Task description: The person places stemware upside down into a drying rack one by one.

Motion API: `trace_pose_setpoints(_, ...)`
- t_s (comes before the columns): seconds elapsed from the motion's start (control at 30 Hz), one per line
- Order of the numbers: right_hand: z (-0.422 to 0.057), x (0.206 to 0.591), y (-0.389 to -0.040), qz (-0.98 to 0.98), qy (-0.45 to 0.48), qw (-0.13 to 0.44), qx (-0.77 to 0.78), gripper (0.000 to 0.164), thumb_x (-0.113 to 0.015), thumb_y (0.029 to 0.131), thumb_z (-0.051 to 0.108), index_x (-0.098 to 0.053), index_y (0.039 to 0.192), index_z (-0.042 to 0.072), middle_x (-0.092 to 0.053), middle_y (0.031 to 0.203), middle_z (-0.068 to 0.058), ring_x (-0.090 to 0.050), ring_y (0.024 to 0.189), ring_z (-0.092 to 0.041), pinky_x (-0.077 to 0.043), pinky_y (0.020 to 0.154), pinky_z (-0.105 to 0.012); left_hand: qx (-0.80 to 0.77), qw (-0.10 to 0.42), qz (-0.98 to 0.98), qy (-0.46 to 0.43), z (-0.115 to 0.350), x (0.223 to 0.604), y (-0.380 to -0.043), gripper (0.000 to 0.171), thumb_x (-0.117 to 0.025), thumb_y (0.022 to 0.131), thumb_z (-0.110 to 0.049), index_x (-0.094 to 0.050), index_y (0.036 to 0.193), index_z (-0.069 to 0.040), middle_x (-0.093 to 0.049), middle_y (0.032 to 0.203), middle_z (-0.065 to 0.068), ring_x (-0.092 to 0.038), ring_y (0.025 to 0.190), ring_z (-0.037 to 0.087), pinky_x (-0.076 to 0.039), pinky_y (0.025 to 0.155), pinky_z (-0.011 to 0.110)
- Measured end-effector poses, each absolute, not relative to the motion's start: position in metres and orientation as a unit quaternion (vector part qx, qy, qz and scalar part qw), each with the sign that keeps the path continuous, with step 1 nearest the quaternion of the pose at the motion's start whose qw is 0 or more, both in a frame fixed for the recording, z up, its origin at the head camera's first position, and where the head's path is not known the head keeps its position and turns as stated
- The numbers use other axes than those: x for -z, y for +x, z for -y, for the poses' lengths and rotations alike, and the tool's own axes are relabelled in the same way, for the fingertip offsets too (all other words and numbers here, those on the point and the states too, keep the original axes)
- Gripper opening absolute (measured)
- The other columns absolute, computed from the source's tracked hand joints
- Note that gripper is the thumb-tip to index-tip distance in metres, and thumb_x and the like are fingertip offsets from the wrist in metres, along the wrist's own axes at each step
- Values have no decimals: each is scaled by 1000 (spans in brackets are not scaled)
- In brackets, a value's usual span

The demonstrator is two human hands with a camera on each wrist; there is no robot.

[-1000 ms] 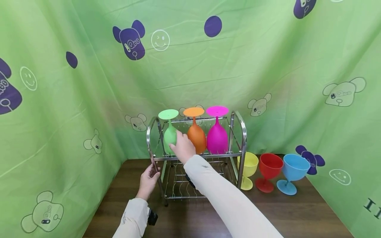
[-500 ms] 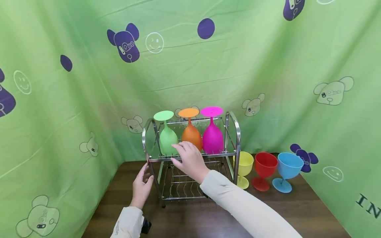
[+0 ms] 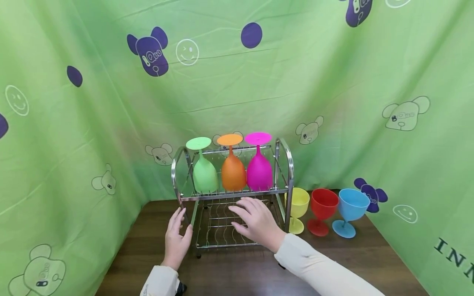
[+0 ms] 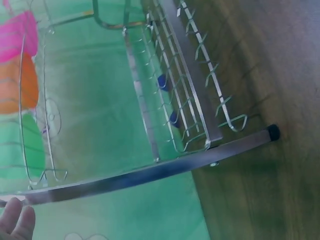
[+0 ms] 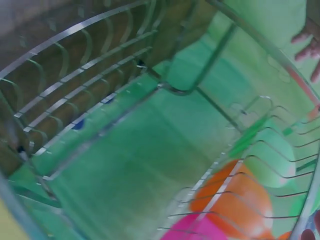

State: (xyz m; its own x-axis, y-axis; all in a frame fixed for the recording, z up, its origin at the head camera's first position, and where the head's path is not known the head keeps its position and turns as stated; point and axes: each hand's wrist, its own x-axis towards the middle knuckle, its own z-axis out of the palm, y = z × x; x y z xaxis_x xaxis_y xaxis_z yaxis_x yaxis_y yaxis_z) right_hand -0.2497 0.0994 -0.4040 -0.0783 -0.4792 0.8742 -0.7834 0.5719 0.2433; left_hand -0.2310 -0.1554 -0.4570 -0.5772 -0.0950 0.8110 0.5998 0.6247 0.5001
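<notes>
A green goblet [image 3: 205, 174], an orange goblet [image 3: 233, 174] and a magenta goblet [image 3: 260, 172] stand upside down in a row on the upper tier of a two-tier metal dish rack [image 3: 222, 195]. My right hand [image 3: 259, 224] hovers in front of the bare wire lower tier, fingers loosely bent, holding nothing. At the rack's left front leg, my left hand [image 3: 177, 242] has its fingertips right by the metal with the thumb spread away. The left wrist view shows those fingers [image 4: 24, 222] beside the side tube [image 4: 130, 176].
To the right of the rack, a yellow goblet [image 3: 299, 203], a red goblet [image 3: 324, 205] and a blue goblet [image 3: 352, 205] stand upright on the brown wooden table [image 3: 229, 273]. A green printed curtain [image 3: 237, 90] encloses the back and sides.
My right hand has let go of the green goblet and drawn back down and right. My left hand's grip on the rack leg has loosened. The view has shifted slightly right.
</notes>
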Motion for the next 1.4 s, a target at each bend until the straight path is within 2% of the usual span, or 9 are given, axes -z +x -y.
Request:
trace_pose_setpoints(0.1,-115,415,-247,725,433,514,-147,38,-42,99,34,-67,104,7,-64,95,-10,-63,89,-29,-52,78,-41,388,439,790,-181,152,462,-230,48,-65,70,18,-59,117,10,-54,122,27,-58,91,33,-46,75,15)
trace_pose_setpoints(0.33,-165,433,-250,722,435,519,-144,35,-46,97,34,-70,98,8,-64,89,-7,-62,81,-25,-52,71,-40,355,436,797,-220,146,471,-230,50,-68,70,15,-60,118,6,-57,122,24,-57,106,39,-32,95,7)
trace_pose_setpoints(0.57,-224,445,-252,731,394,527,-181,45,-51,92,43,-70,93,2,-65,87,-11,-61,76,-27,-48,67,-38,336,427,802,-250,135,472,-230,52,-70,70,12,-61,120,3,-59,121,21,-57,108,37,-36,99,16)
trace_pose_setpoints(0.67,-247,454,-248,746,356,523,-210,52,-50,92,48,-69,93,0,-65,87,-14,-59,76,-28,-47,79,-27,325,423,806,-258,132,472,-231,51,-72,70,11,-62,119,1,-60,122,18,-57,109,35,-45,94,26)
trace_pose_setpoints(0.83,-279,472,-241,776,251,507,-279,66,-52,89,57,-65,97,-7,-62,90,-21,-52,86,-28,-28,98,-8,293,415,813,-283,127,471,-231,52,-74,69,8,-63,119,-1,-61,122,17,-59,106,34,-52,80,44)
trace_pose_setpoints(0.97,-301,481,-233,792,101,478,-367,47,-74,80,28,-62,104,-11,-56,93,-19,-46,91,-1,-29,86,-3,275,405,814,-311,121,469,-232,54,-75,68,7,-63,120,-1,-61,122,16,-59,105,32,-53,76,44)
trace_pose_setpoints(1.1,-317,485,-226,791,-66,426,-435,52,-75,70,1,-59,118,-8,-47,94,0,-36,87,15,-29,76,-6,270,395,813,-332,114,466,-235,53,-76,67,6,-64,118,-1,-61,121,17,-59,104,32,-53,76,44)
trace_pose_setpoints(1.23,-332,491,-228,774,-174,387,-470,62,-74,78,11,-50,133,-3,-43,98,4,-34,82,12,-29,74,-13,262,384,811,-355,106,466,-238,52,-75,68,3,-64,119,-2,-61,121,17,-59,105,32,-53,78,44)
trace_pose_setpoints(1.4,-346,500,-238,763,-249,319,-504,80,-71,83,25,-30,147,3,-44,113,-14,-38,84,3,-33,74,-21,229,363,812,-395,91,464,-239,52,-72,71,-3,-63,122,-5,-61,123,15,-59,107,31,-51,85,42)
